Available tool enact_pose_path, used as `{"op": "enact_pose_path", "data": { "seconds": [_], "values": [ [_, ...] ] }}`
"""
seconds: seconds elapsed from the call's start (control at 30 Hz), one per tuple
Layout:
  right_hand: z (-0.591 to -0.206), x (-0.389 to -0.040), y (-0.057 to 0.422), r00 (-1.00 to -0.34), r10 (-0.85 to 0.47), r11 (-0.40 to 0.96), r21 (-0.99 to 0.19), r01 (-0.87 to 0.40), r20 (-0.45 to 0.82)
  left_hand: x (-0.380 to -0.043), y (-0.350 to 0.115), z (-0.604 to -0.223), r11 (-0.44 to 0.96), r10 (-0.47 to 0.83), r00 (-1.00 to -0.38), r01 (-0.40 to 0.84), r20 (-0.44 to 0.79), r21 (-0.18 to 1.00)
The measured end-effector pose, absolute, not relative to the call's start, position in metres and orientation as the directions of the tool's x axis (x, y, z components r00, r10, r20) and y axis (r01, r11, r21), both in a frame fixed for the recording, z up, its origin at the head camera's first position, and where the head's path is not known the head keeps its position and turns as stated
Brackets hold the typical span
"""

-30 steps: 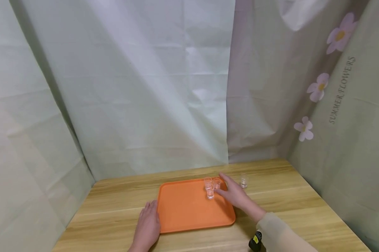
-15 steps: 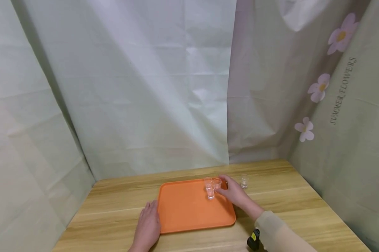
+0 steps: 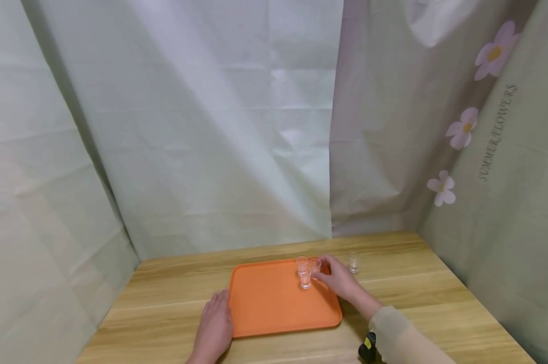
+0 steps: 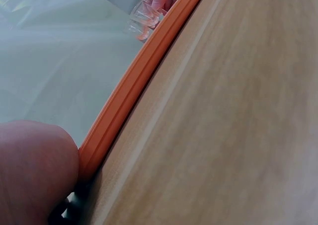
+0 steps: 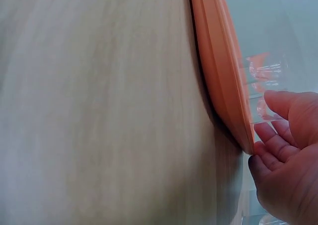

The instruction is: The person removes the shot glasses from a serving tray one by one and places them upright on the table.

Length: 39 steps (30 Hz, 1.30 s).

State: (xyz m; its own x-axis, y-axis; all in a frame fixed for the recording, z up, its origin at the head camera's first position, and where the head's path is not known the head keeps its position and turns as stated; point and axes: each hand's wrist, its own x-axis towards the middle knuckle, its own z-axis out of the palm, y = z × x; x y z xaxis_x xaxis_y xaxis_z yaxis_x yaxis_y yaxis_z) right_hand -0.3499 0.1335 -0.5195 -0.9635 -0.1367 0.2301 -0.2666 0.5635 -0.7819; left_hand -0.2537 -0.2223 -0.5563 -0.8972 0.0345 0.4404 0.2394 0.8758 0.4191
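Note:
On a wooden table lies an orange tray (image 3: 274, 306). Three small clear shot glasses stand close together near its back right corner: a front one (image 3: 305, 281), a back left one (image 3: 302, 263) and a right one (image 3: 315, 266). My right hand (image 3: 340, 279) pinches the right glass, thumb on the near side and fingers behind. In the right wrist view the thumb lies against this glass (image 5: 260, 109), and lower fingers come down by the tray's edge. My left hand (image 3: 214, 323) rests along the tray's left edge, fingers straight, on the table.
Another clear shot glass (image 3: 354, 263) stands on the table (image 3: 410, 288) to the right of the tray, just beyond the right hand. Pale cloth curtains (image 3: 228, 151) enclose the table at the back and both sides. A black device (image 3: 367, 348) hangs at the right wrist.
The fingers of my right hand have drawn in around the right glass on the tray. The left hand, tray and other glasses have stayed in place.

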Motion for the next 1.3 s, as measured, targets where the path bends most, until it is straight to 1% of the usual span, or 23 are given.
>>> {"op": "enact_pose_path", "data": {
  "seconds": [0.13, 0.3, 0.43, 0.67, 0.77, 0.9, 1.0, 1.1, 1.17, 1.3],
  "values": [
    [-0.518, -0.349, 0.134, -0.962, -0.140, 0.574, -0.772, -0.273, 0.236, -0.252, -0.221, -0.551, 0.881, 0.034, -0.915, 0.217, 0.402, 0.420],
    [-0.518, -0.348, 0.133, -0.963, -0.143, 0.565, -0.780, -0.269, 0.228, -0.249, -0.219, -0.543, 0.888, 0.025, -0.946, 0.169, 0.322, 0.428],
    [-0.520, -0.346, 0.133, -0.962, -0.143, 0.554, -0.787, -0.272, 0.231, -0.248, -0.219, -0.543, 0.891, 0.022, -0.954, 0.155, 0.299, 0.426],
    [-0.523, -0.344, 0.134, -0.961, -0.131, 0.552, -0.787, -0.274, 0.243, -0.249, -0.222, -0.546, 0.891, 0.029, -0.951, 0.165, 0.309, 0.423],
    [-0.520, -0.345, 0.135, -0.960, -0.115, 0.539, -0.796, -0.276, 0.255, -0.252, -0.224, -0.550, 0.889, 0.032, -0.934, 0.190, 0.357, 0.417],
    [-0.519, -0.344, 0.139, -0.957, -0.099, 0.518, -0.807, -0.284, 0.273, -0.258, -0.226, -0.561, 0.881, 0.036, -0.893, 0.240, 0.449, 0.407],
    [-0.519, -0.342, 0.143, -0.952, -0.089, 0.502, -0.813, -0.296, 0.292, -0.260, -0.226, -0.565, 0.879, 0.040, -0.878, 0.257, 0.477, 0.401],
    [-0.519, -0.338, 0.146, -0.947, -0.084, 0.491, -0.814, -0.310, 0.310, -0.260, -0.225, -0.565, 0.878, 0.037, -0.883, 0.252, 0.467, 0.406],
    [-0.518, -0.335, 0.148, -0.951, -0.079, 0.483, -0.823, -0.298, 0.298, -0.259, -0.224, -0.563, 0.880, 0.037, -0.891, 0.244, 0.453, 0.407],
    [-0.512, -0.326, 0.152, -0.958, -0.087, 0.467, -0.838, -0.282, 0.273, -0.254, -0.222, -0.553, 0.880, 0.034, -0.922, 0.211, 0.386, 0.425]
  ]
}}
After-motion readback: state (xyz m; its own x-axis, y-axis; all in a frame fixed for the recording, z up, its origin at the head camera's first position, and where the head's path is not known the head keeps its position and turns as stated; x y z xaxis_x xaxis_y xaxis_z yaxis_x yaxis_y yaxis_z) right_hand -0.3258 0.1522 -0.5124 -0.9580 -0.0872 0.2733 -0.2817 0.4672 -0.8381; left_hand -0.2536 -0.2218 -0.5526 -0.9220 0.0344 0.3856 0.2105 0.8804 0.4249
